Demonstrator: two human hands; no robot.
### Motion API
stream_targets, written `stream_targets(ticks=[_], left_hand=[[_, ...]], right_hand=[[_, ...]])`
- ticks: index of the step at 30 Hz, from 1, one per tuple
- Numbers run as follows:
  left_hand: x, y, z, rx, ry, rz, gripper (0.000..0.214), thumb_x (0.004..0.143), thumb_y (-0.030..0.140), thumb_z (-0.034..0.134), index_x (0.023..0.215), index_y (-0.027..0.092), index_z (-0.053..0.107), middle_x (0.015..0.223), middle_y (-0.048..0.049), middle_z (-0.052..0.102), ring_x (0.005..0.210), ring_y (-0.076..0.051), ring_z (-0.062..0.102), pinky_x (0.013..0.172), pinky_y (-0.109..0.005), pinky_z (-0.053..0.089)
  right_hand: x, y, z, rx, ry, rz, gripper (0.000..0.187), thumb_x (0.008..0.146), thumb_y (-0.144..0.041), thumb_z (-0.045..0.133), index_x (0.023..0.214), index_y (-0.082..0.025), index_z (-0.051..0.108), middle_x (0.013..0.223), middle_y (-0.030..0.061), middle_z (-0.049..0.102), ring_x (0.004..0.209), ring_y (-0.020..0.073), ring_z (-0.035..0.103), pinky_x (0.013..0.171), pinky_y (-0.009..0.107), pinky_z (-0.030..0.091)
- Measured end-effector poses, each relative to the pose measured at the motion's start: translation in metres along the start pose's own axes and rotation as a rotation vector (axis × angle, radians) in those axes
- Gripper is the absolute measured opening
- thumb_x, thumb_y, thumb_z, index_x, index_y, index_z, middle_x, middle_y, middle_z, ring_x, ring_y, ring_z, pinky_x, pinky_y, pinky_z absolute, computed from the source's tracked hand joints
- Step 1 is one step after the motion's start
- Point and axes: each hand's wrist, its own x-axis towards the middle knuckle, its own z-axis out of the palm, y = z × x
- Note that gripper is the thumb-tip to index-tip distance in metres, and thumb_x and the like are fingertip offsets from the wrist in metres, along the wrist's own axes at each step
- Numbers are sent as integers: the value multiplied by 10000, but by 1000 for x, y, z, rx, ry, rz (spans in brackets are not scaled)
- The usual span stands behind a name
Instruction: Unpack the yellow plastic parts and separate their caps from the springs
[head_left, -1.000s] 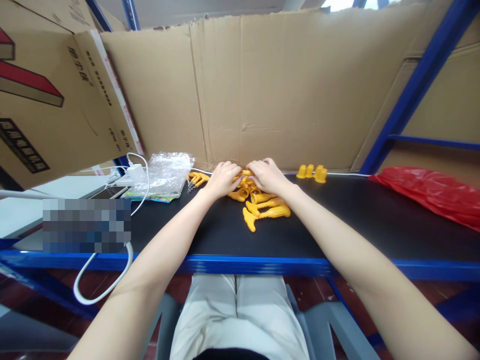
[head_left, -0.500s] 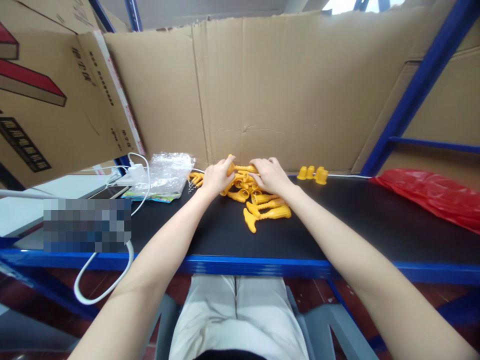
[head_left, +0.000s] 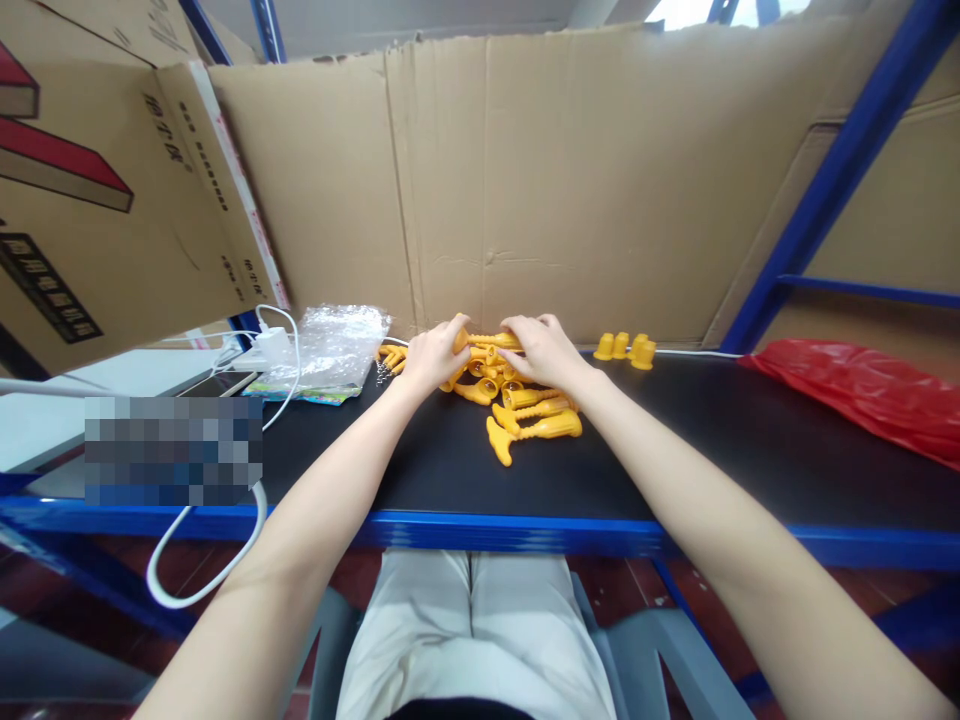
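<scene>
Both my hands meet over a pile of yellow plastic parts [head_left: 525,410] on the black bench top [head_left: 712,440]. My left hand [head_left: 427,357] and my right hand [head_left: 541,347] are closed on the two ends of one long yellow part [head_left: 487,340], held level just above the pile. Several similar trumpet-shaped yellow pieces lie under and in front of my hands, the nearest one [head_left: 534,430] pointing left with its flared end toward me.
Small yellow caps [head_left: 624,347] stand at the back right by the cardboard wall [head_left: 555,180]. A clear plastic bag [head_left: 334,345], a white charger with cable [head_left: 271,348] and more yellow pieces [head_left: 390,355] lie at left. A red bag [head_left: 862,385] lies right.
My hands lifted one long yellow part out of the pile and hold it between them; in the last half second they barely shifted.
</scene>
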Motion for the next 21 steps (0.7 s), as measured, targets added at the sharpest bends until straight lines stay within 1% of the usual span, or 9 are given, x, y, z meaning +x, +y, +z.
stream_targets(ticks=[3, 7, 12, 15, 17, 21], left_hand=[[-1, -2, 1, 0, -19, 3, 416, 834, 301, 534, 1246, 252, 513, 1108, -65, 678, 972, -250, 652, 784, -336, 483], [-2, -3, 2, 12, -37, 25, 424, 834, 292, 536, 1255, 247, 511, 1140, -64, 671, 1005, -238, 642, 797, -321, 479], [-2, -3, 3, 4, -39, 28, 412, 837, 305, 540, 1245, 253, 514, 1138, -56, 675, 993, -233, 648, 792, -315, 480], [-2, -4, 3, -3, -39, 27, 405, 839, 311, 542, 1239, 257, 514, 1121, -58, 680, 987, -235, 650, 791, -319, 480], [-2, -4, 4, -2, -35, 31, 405, 838, 308, 539, 1239, 255, 513, 1119, -57, 681, 984, -237, 651, 789, -322, 481], [-2, -2, 4, 13, -22, 38, 411, 833, 307, 535, 1240, 254, 512, 1099, -52, 687, 966, -238, 655, 778, -325, 484]], right_hand=[[0, 0, 2, -13, -36, 15, 307, 923, -326, 388, 1116, -144, 543, 1080, 141, 644, 989, 261, 558, 922, 410, 255], [1, 2, 6, -17, -94, 12, 238, 896, -286, 428, 1026, -145, 569, 1021, 132, 657, 948, 254, 568, 896, 394, 279], [0, 3, 7, 3, -117, 14, 313, 895, -249, 445, 1181, -148, 521, 1105, 137, 652, 1010, 260, 562, 850, 371, 316], [0, 2, 6, -25, -154, 14, 262, 896, -244, 455, 1125, -166, 554, 1093, 126, 652, 1019, 266, 551, 825, 369, 322], [0, 2, 4, -45, -154, 18, 224, 882, -240, 478, 1076, -166, 563, 1058, 119, 653, 1010, 269, 544, 817, 372, 320], [1, 0, 1, -67, -127, 24, 209, 852, -216, 506, 1052, -169, 543, 1047, 117, 645, 992, 269, 534, 816, 377, 306]])
